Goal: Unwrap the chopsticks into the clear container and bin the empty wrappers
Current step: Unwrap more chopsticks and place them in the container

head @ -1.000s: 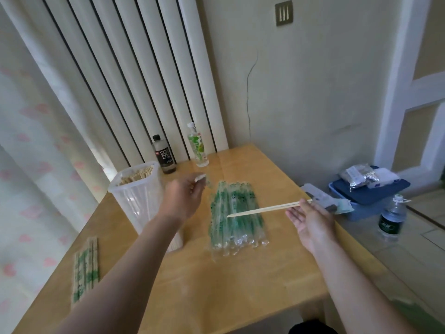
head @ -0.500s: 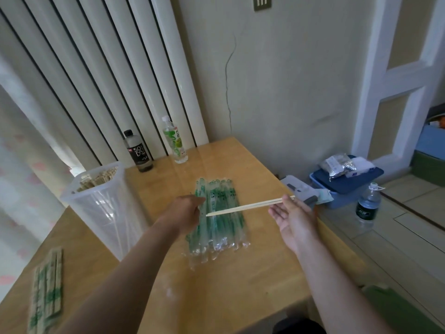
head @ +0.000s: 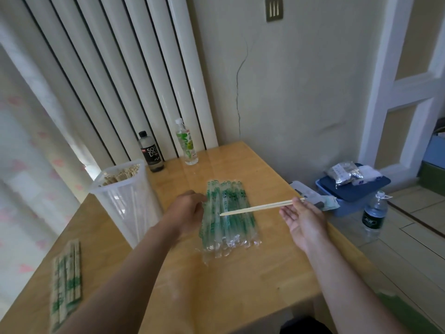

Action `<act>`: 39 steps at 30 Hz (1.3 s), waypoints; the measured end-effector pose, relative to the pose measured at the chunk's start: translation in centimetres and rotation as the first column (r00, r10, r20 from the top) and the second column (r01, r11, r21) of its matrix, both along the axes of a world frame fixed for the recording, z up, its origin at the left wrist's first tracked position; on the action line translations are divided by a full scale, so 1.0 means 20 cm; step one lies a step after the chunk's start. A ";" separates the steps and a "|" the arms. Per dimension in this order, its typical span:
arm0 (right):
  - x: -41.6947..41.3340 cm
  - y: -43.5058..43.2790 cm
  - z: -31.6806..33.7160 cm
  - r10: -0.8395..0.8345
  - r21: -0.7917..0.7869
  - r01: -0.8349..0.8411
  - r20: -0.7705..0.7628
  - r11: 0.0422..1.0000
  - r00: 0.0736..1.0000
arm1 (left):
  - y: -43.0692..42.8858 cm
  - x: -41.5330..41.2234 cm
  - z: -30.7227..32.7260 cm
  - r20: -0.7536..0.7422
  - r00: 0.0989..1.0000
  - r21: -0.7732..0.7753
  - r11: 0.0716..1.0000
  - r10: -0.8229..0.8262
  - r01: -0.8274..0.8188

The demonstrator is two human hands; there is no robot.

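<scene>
**Bare pair over wrapped pile**

Centre left, a tall clear plastic container (head: pixel 125 203) held bare wooden chopsticks (head: pixel 120 175). The right hand (head: pixel 304 221), palm up, pinched an unwrapped pale wooden chopstick pair (head: pixel 255 208) at its fingertips, above the central green-printed wrapped chopstick pile (head: pixel 228 227). The left hand (head: pixel 186 210) curled its fingers at that pile's left edge; grip unclear. A light wooden table (head: pixel 240 285) carried them, before a white ribbed radiator (head: pixel 120 68).
</scene>
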State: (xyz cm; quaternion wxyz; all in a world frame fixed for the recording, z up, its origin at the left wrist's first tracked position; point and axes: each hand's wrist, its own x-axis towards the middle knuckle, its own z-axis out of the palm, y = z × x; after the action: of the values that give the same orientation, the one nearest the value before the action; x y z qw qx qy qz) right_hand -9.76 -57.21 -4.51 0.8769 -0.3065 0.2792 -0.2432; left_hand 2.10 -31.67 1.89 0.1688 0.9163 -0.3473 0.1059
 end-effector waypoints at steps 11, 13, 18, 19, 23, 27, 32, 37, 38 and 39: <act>0.11 0.35 0.57 0.091 -0.237 -0.044 0.191 0.971 0.977 | 0.43 -0.21 0.20 -0.045 0.994 -0.206 0.972 0.104 -0.111; 0.16 0.45 0.74 0.139 -0.317 -0.059 0.235 0.947 0.962 | 0.53 -0.24 0.24 -0.046 0.990 -0.255 0.956 0.137 -0.144; 0.28 0.70 1.06 0.219 -0.513 -0.061 0.254 0.856 0.942 | 0.72 -0.30 0.36 -0.035 0.980 -0.379 0.905 0.196 -0.194; 0.31 0.75 1.10 0.224 -0.562 -0.052 0.242 0.826 0.944 | 0.75 -0.30 0.37 -0.036 0.979 -0.401 0.894 0.202 -0.200; 0.41 0.88 1.22 0.221 -0.765 0.008 0.197 0.644 0.955 | 0.86 -0.29 0.38 -0.062 0.970 -0.456 0.858 0.236 -0.238; 0.45 1.03 1.25 0.269 -0.926 0.020 0.130 0.376 0.954 | 0.95 -0.30 0.35 -0.083 0.961 -0.458 0.847 0.264 -0.272; 0.48 1.20 1.13 0.303 -0.997 -0.023 -0.043 -0.071 0.952 | 1.02 -0.30 0.28 -0.119 0.944 -0.458 0.827 0.307 -0.326; 0.52 1.33 1.01 0.286 -0.888 -0.106 -0.255 -0.447 0.924 | 1.09 -0.30 0.19 -0.189 0.922 -0.464 0.797 0.337 -0.386; 0.53 1.35 1.00 0.275 -0.848 -0.136 -0.311 -0.512 0.910 | 1.11 -0.29 0.17 -0.203 0.918 -0.459 0.794 0.341 -0.397; 0.54 1.36 0.99 0.264 -0.812 -0.176 -0.374 -0.556 0.889 | 1.13 -0.29 0.15 -0.216 0.913 -0.458 0.791 0.345 -0.407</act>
State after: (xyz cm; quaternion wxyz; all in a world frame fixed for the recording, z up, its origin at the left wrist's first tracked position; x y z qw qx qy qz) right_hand 0.98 -29.92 15.36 0.2160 -0.9490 -0.1696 -0.1547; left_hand -3.71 -9.10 4.87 0.3931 0.8978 -0.1083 0.1666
